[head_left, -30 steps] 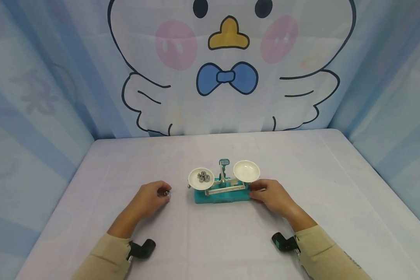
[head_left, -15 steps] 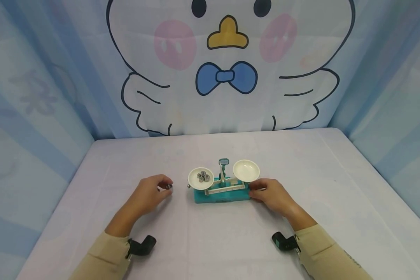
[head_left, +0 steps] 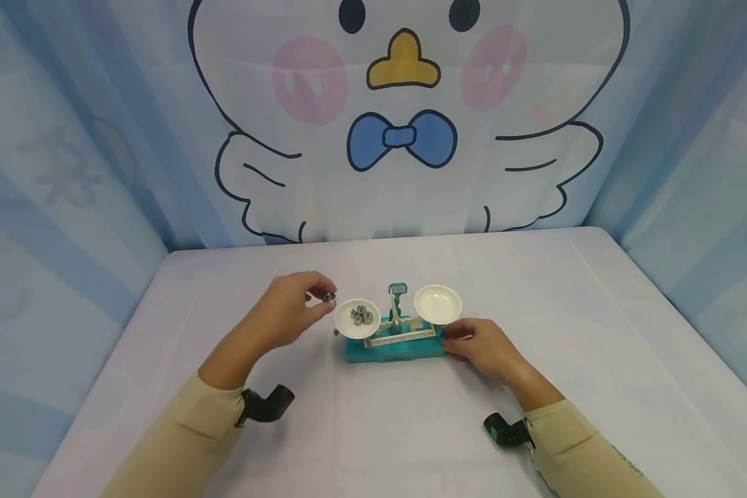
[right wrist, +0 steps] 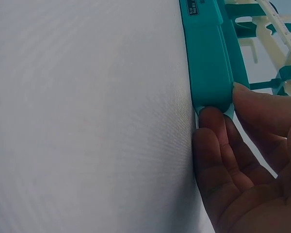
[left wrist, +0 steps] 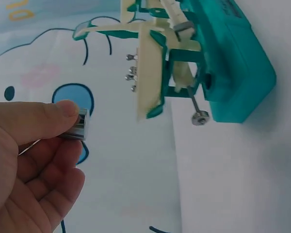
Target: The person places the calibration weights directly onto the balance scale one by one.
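A small balance scale point(head_left: 395, 351) with a teal base stands in the middle of the table. Its left pan point(head_left: 344, 324) carries several small metal weights point(head_left: 359, 315), while the cream right pan point(head_left: 438, 304) holds nothing and sits higher. My left hand point(head_left: 289, 311) pinches a shiny cylindrical metal weight point(left wrist: 80, 127) between thumb and fingers, raised just left of the left pan and apart from it. My right hand point(head_left: 482, 346) grips the right end of the teal base point(right wrist: 208, 63), thumb on one side and fingertips at its end.
A pale cloth covers the table point(head_left: 386, 429). Behind it hangs a curtain point(head_left: 411, 200) with a cartoon figure, and blue curtains stand at both sides. Black wrist cameras point(head_left: 268, 403) stick out inward from both sleeves.
My left hand has lifted and moved right and away from me with the metal weight, coming up beside the left pan. The right hand stays on the base.
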`<state>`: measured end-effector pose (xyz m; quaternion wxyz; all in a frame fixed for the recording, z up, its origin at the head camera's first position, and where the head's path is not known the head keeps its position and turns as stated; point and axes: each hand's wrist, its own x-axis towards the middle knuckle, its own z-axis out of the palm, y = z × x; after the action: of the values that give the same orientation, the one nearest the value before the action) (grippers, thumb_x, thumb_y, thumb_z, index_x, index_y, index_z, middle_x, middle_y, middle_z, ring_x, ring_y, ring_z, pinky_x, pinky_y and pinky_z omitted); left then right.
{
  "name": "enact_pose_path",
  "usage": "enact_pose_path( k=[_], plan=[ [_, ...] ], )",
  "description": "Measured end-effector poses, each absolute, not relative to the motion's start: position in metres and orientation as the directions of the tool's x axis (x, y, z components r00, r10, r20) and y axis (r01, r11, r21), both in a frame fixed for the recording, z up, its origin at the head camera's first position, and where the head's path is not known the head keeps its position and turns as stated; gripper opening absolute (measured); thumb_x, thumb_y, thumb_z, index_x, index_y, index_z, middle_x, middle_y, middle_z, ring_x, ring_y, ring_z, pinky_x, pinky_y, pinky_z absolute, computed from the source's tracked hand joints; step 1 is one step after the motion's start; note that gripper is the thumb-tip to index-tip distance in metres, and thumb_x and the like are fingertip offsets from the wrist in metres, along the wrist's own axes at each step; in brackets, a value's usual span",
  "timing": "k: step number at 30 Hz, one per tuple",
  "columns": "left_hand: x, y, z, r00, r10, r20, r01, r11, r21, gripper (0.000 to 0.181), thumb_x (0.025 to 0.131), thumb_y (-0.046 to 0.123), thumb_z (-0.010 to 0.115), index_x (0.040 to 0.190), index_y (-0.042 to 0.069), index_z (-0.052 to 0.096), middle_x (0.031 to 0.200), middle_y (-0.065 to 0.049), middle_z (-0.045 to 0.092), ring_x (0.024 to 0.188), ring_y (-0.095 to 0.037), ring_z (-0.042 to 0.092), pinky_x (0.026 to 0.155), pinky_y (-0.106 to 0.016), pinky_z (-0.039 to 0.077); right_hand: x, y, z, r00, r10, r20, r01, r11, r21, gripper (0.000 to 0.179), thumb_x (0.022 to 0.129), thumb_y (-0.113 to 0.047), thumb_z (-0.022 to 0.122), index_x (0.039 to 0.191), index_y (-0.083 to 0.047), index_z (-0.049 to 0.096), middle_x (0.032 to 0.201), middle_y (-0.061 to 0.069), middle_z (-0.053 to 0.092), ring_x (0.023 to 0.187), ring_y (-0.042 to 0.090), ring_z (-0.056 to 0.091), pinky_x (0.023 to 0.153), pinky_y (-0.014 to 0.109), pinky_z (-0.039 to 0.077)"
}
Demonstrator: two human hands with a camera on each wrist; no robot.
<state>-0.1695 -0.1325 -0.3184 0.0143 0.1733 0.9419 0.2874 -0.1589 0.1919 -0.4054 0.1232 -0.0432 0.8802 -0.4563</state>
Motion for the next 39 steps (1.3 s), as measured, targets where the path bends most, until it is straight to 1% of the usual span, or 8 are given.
enact_pose_path(
  k=[9, 18, 23, 28, 35, 39],
  plan=[
    [-0.180, -0.101, -0.296, -0.899, 0.431, 0.082, 0.399, 0.723, 0.564, 0.023, 0.093, 0.015, 0.073, 0.115, 0.009, 0.069, 0.106, -0.001, 0.068, 0.105, -0.019, 0.062, 0.098, -0.039, 0.049, -0.159, 0.194, -0.407, -0.966, -0.189, -0.176, 0.040, 0.563, -0.825, 0.034, 0.093, -0.010, 0.069, 0.123, 0.006, 0.065, 0.116, 0.014, 0.067, 0.097, 0.021, 0.065, 0.080, 0.034, 0.056],
    [-0.192, -0.062, -0.289, -0.848, 0.520, 0.106, 0.482, 0.670, 0.565, 0.024, 0.094, 0.017, 0.073, 0.116, 0.010, 0.068, 0.107, 0.000, 0.068, 0.105, -0.016, 0.061, 0.097, -0.035, 0.049, -0.156, 0.192, -0.405, -0.966, -0.191, -0.175, 0.043, 0.548, -0.836, 0.035, 0.092, -0.011, 0.070, 0.122, 0.006, 0.065, 0.116, 0.015, 0.068, 0.097, 0.021, 0.064, 0.080, 0.035, 0.056],
    [-0.198, -0.040, -0.289, -0.829, 0.554, 0.078, 0.490, 0.653, 0.578, 0.023, 0.095, 0.019, 0.072, 0.117, 0.013, 0.067, 0.109, 0.002, 0.068, 0.105, -0.014, 0.061, 0.095, -0.031, 0.050, -0.157, 0.193, -0.406, -0.965, -0.197, -0.171, 0.038, 0.544, -0.838, 0.034, 0.093, -0.012, 0.070, 0.122, 0.006, 0.065, 0.115, 0.014, 0.068, 0.097, 0.021, 0.065, 0.080, 0.034, 0.056],
    [-0.202, -0.021, -0.294, -0.801, 0.594, 0.076, 0.519, 0.625, 0.583, 0.022, 0.095, 0.018, 0.072, 0.115, 0.013, 0.068, 0.107, 0.002, 0.068, 0.103, -0.013, 0.061, 0.093, -0.027, 0.050, -0.158, 0.194, -0.407, -0.965, -0.207, -0.160, 0.024, 0.538, -0.843, 0.034, 0.092, -0.012, 0.070, 0.121, 0.007, 0.066, 0.115, 0.015, 0.069, 0.097, 0.022, 0.065, 0.079, 0.035, 0.056],
    [-0.204, -0.004, -0.300, -0.786, 0.614, 0.068, 0.517, 0.594, 0.617, 0.019, 0.094, 0.017, 0.072, 0.113, 0.013, 0.068, 0.104, 0.003, 0.069, 0.101, -0.011, 0.062, 0.093, -0.026, 0.049, -0.158, 0.196, -0.408, -0.969, -0.212, -0.124, -0.014, 0.552, -0.833, 0.033, 0.092, -0.012, 0.070, 0.119, 0.006, 0.067, 0.114, 0.014, 0.070, 0.098, 0.023, 0.066, 0.079, 0.035, 0.056],
    [-0.205, 0.003, -0.303, -0.773, 0.631, 0.070, 0.545, 0.602, 0.584, 0.018, 0.095, 0.017, 0.071, 0.112, 0.012, 0.068, 0.104, 0.003, 0.069, 0.100, -0.010, 0.061, 0.091, -0.024, 0.049, -0.159, 0.197, -0.408, -0.970, -0.215, -0.109, -0.030, 0.555, -0.831, 0.032, 0.092, -0.011, 0.070, 0.119, 0.007, 0.067, 0.113, 0.015, 0.070, 0.099, 0.024, 0.066, 0.079, 0.035, 0.056]
  ],
)
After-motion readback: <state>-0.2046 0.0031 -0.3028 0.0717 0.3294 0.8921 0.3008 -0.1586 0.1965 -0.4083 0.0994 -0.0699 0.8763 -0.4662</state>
